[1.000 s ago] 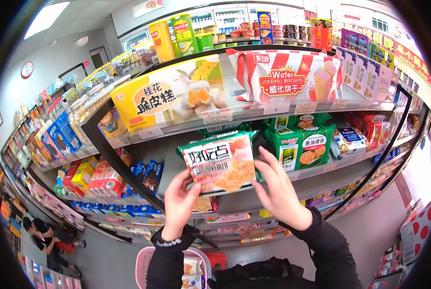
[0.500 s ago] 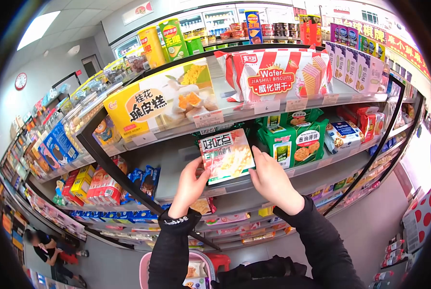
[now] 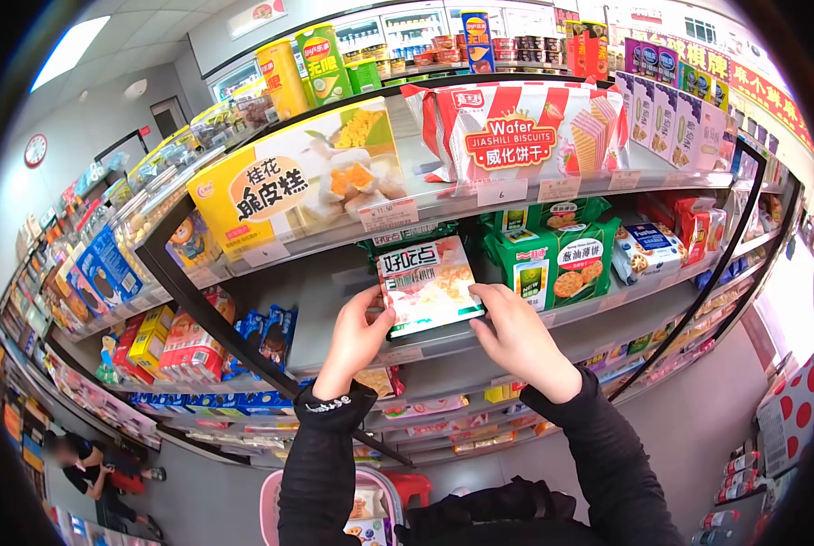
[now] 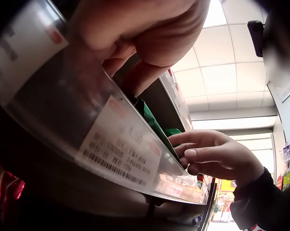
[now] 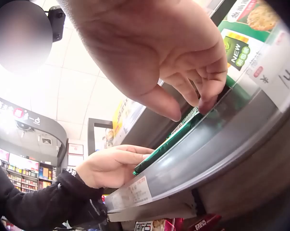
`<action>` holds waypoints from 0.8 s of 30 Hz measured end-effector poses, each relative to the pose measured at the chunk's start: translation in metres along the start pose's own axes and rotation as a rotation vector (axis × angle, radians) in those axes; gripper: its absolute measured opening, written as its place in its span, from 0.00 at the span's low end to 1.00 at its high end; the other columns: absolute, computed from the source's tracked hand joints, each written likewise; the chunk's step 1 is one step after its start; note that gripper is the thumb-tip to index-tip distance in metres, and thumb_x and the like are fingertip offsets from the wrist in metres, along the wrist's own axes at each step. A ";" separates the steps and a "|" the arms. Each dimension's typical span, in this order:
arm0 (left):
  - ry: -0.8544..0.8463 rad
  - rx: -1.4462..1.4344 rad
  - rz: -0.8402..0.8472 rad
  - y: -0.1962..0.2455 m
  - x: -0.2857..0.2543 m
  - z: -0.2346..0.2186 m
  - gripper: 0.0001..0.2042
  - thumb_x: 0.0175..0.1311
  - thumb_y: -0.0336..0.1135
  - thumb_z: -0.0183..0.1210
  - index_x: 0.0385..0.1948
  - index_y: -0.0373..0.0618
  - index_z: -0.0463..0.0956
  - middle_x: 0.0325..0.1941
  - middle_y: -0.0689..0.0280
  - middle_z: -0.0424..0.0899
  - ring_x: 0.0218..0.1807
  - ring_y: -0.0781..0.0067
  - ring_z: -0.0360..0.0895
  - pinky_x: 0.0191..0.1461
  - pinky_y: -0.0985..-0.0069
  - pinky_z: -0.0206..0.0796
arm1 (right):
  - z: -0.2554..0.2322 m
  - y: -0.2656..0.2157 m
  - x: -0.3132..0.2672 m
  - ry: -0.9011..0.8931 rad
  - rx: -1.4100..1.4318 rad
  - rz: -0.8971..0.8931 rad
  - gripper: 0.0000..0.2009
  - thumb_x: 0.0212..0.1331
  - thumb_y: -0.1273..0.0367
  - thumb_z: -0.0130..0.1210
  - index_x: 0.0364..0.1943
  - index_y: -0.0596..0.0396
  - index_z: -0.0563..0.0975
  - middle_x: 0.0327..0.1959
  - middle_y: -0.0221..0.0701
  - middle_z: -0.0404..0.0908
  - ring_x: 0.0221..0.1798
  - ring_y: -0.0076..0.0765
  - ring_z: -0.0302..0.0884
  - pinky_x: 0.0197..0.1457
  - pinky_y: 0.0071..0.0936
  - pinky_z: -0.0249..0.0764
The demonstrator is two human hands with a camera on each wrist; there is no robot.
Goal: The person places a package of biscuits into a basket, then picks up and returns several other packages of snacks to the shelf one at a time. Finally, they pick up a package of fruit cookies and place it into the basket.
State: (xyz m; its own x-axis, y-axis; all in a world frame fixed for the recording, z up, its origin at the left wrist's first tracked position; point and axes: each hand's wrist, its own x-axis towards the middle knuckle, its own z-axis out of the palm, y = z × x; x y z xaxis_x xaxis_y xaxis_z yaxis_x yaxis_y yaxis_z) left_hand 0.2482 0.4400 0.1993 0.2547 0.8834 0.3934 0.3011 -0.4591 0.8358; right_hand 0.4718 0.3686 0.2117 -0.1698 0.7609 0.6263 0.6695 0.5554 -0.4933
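Two black-sleeved arms reach up to the middle tier of a grey metal store shelf (image 3: pixel 334 314). The left hand (image 3: pixel 357 338) grips the left edge of a flat green-edged biscuit packet with white and pink print (image 3: pixel 428 285), thumb on its face and fingers curled behind. The right hand (image 3: pixel 507 332) pinches the packet's lower right corner between curled fingers and thumb. The packet stands nearly upright at the front edge of that shelf, its bottom edge touching the lip just above the clear price-label strip (image 4: pixel 121 144); the right wrist view shows its thin green lower edge (image 5: pixel 166 144) lying along the lip. Just beside it on the right stand green boxes of round crackers (image 3: pixel 566 264). Behind the packet another green pack is partly hidden. On the tier above sit a yellow cake box with black lettering (image 3: pixel 289 187) and a red-and-white striped wafer biscuit bag (image 3: pixel 516 132). Tall yellow and green snack cans (image 3: pixel 302 64) stand along the top edge.
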 end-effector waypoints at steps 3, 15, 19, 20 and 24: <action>-0.012 0.013 -0.034 0.004 0.001 -0.002 0.20 0.52 0.28 0.55 0.48 0.31 0.66 0.34 0.61 0.76 0.27 0.80 0.73 0.31 0.82 0.65 | -0.002 0.000 -0.001 -0.016 0.023 0.013 0.19 0.46 0.76 0.52 0.45 0.65 0.65 0.38 0.48 0.71 0.43 0.53 0.69 0.46 0.38 0.67; 0.042 0.082 -0.070 -0.007 0.002 -0.006 0.24 0.53 0.34 0.57 0.49 0.27 0.63 0.38 0.55 0.76 0.31 0.76 0.76 0.34 0.79 0.67 | -0.006 -0.001 -0.002 -0.031 0.023 0.062 0.20 0.47 0.74 0.53 0.46 0.67 0.64 0.38 0.51 0.72 0.42 0.54 0.70 0.45 0.39 0.67; -0.042 0.136 -0.125 -0.008 0.009 -0.008 0.25 0.53 0.34 0.58 0.49 0.27 0.63 0.41 0.51 0.76 0.35 0.73 0.76 0.38 0.77 0.68 | -0.005 -0.005 0.006 -0.018 -0.025 0.049 0.20 0.47 0.73 0.54 0.45 0.67 0.65 0.35 0.50 0.73 0.38 0.55 0.71 0.41 0.39 0.67; -0.042 0.136 -0.124 -0.007 0.009 -0.007 0.25 0.53 0.34 0.58 0.49 0.27 0.63 0.41 0.51 0.76 0.35 0.73 0.76 0.38 0.77 0.68 | -0.003 -0.005 0.006 -0.017 -0.025 0.048 0.20 0.47 0.73 0.54 0.45 0.67 0.65 0.35 0.50 0.73 0.38 0.55 0.71 0.41 0.39 0.67; -0.113 -0.067 -0.056 0.003 0.001 -0.005 0.21 0.54 0.31 0.56 0.49 0.31 0.64 0.40 0.55 0.75 0.37 0.73 0.75 0.39 0.78 0.68 | 0.000 -0.006 0.005 -0.024 -0.077 0.010 0.19 0.47 0.72 0.54 0.44 0.66 0.66 0.34 0.48 0.74 0.37 0.55 0.71 0.41 0.40 0.67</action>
State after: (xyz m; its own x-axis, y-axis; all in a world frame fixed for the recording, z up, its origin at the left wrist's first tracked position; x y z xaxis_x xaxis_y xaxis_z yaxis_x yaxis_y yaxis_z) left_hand 0.2448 0.4399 0.2035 0.3425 0.8894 0.3028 0.2565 -0.3985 0.8805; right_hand 0.4671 0.3687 0.2180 -0.1800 0.7746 0.6063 0.7247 0.5212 -0.4507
